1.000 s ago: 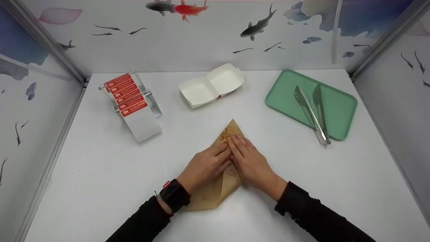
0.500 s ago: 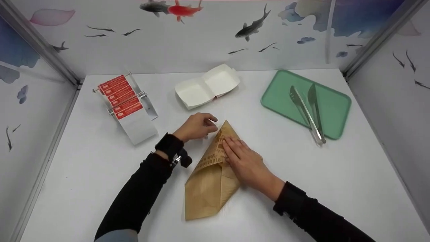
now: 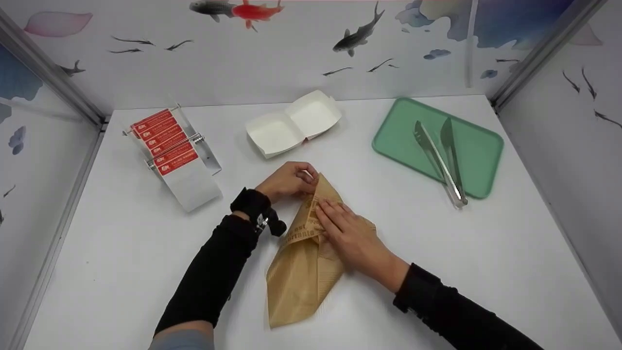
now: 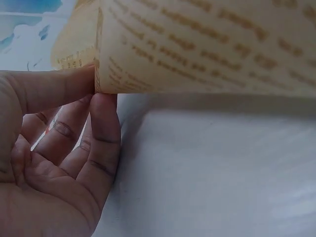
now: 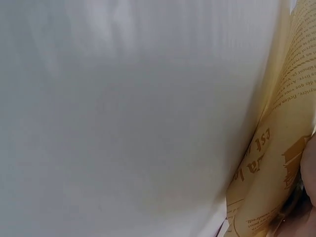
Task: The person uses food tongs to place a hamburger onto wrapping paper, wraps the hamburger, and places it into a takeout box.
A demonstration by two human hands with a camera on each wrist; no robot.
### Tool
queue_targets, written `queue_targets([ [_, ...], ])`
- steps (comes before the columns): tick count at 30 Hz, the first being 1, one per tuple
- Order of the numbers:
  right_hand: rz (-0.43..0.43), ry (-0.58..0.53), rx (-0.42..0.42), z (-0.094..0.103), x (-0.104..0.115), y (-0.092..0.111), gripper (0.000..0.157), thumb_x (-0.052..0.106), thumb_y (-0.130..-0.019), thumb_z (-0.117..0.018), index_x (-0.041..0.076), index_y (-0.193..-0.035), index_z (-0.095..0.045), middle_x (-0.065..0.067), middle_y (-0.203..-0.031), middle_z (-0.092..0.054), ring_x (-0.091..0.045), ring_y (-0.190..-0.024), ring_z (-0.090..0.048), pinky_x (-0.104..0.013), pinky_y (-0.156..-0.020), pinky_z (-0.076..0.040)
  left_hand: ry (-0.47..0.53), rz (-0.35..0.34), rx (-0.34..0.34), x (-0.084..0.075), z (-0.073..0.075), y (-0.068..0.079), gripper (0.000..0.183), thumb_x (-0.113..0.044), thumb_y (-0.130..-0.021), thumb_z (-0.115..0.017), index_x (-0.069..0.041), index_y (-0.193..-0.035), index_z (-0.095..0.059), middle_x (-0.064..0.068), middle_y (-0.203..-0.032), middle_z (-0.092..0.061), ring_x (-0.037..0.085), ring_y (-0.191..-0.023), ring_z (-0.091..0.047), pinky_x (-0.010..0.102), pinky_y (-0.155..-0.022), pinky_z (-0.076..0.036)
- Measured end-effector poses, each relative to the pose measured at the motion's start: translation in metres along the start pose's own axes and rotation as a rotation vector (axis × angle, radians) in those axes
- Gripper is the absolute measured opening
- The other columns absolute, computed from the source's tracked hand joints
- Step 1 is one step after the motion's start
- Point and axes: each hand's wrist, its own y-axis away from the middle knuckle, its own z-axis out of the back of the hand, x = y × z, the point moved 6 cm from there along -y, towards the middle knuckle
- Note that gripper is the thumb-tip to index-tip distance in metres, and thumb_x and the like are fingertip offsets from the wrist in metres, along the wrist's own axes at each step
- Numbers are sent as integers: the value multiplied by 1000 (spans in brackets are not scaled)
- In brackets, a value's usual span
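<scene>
A brown printed sheet of wrapping paper (image 3: 294, 282), folded to a cone-like point at its far end, lies at the middle front of the table. My left hand (image 3: 291, 180) is at the left of that far tip. In the left wrist view its thumb and index finger pinch the edge of the printed paper (image 4: 207, 49). With fairly straight fingers, my right hand (image 3: 357, 240) rests on the right side of the fold. Only a sliver of the right hand (image 5: 308, 173) shows in the right wrist view, beside the curved paper (image 5: 266, 163).
At the back left stands a metal dispenser holding a roll of red and white labels (image 3: 167, 141). An opened white paper box (image 3: 294, 124) sits at the back middle. Metal tongs (image 3: 449, 167) lie across a green tray (image 3: 388, 138) at the back right. Walls enclose the table.
My left hand lifted off beside the right hand, moved to the far tip and now pinches the paper there. A paper flap now shows right of the right hand, which stays in place.
</scene>
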Motion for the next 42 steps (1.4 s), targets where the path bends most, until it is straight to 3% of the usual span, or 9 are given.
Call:
queue_targets([
  [6, 10, -7, 43, 3, 2, 2, 55, 4, -102, -64, -3, -155, -52, -20, -162, -53, -35, -149, -54, -48, -120, -48, -20, -52, 15, 1, -1, -2, 18, 9, -91, -69, -8, -91, -74, 3, -87, -75, 10, -68, -64, 22, -61, -52],
  [11, 55, -5, 71, 5, 4, 2, 56, 3, -102, -62, -2, -157, -50, -19, -163, -52, -35, -151, -52, -48, -120, -48, -48, -35, -18, 4, 3, -1, 17, 6, -93, -66, -5, -93, -80, -3, -75, -70, 11, -63, -62, 22, -57, -51],
  [21, 121, -75, 111, 9, 0, 3, 57, 3, -103, -60, 4, -159, -50, -13, -166, -50, -30, -153, -50, -46, -121, -47, -89, -10, -44, 7, 5, 0, 18, 4, -92, -63, -8, -90, -76, -4, -86, -71, 10, -70, -65, 21, -62, -54],
  [26, 127, -95, 94, 10, -1, 3, 54, 3, -103, -62, 6, -156, -55, -12, -163, -54, -29, -151, -53, -46, -119, -49, -38, 19, -49, 7, 5, 2, 17, 4, -94, -60, -8, -90, -70, -3, -85, -71, 10, -70, -66, 22, -63, -54],
  [30, 127, -113, 77, 10, 0, 2, 51, 4, -103, -63, 4, -154, -57, -14, -161, -56, -31, -149, -55, -46, -118, -50, 114, 86, -76, 9, 7, 4, 11, -6, -98, -56, -8, -91, -64, 5, -93, -71, 16, -81, -71, 26, -72, -60],
  [33, 123, -121, 80, 10, 0, 1, 51, 5, -104, -64, 3, -154, -57, -14, -160, -57, -31, -150, -55, -46, -119, -49, 148, 114, -80, 11, 8, 7, 19, -17, -103, -61, -6, -89, -68, 8, -98, -76, 18, -89, -75, 27, -80, -63],
  [36, 119, -115, 90, 9, 1, 2, 51, 5, -104, -64, 4, -155, -56, -13, -161, -56, -30, -151, -54, -46, -119, -49, 44, 76, -79, 10, 9, 9, 21, -22, -101, -73, -8, -86, -73, 2, -94, -78, 12, -86, -73, 22, -78, -60],
  [39, 117, -105, 96, 9, 1, 3, 51, 5, -104, -63, 4, -155, -56, -13, -162, -55, -30, -151, -53, -46, -120, -49, 3, 37, -75, 9, 8, 10, 13, -18, -97, -78, -7, -94, -71, -2, -87, -76, 10, -79, -71, 22, -74, -57],
  [42, 118, -96, 101, 9, 2, 4, 52, 3, -104, -62, 4, -156, -55, -13, -162, -55, -30, -151, -53, -46, -120, -48, 42, 30, -75, 10, 6, 10, 19, -12, -96, -78, -4, -108, -66, -1, -86, -77, 11, -76, -72, 23, -73, -58],
])
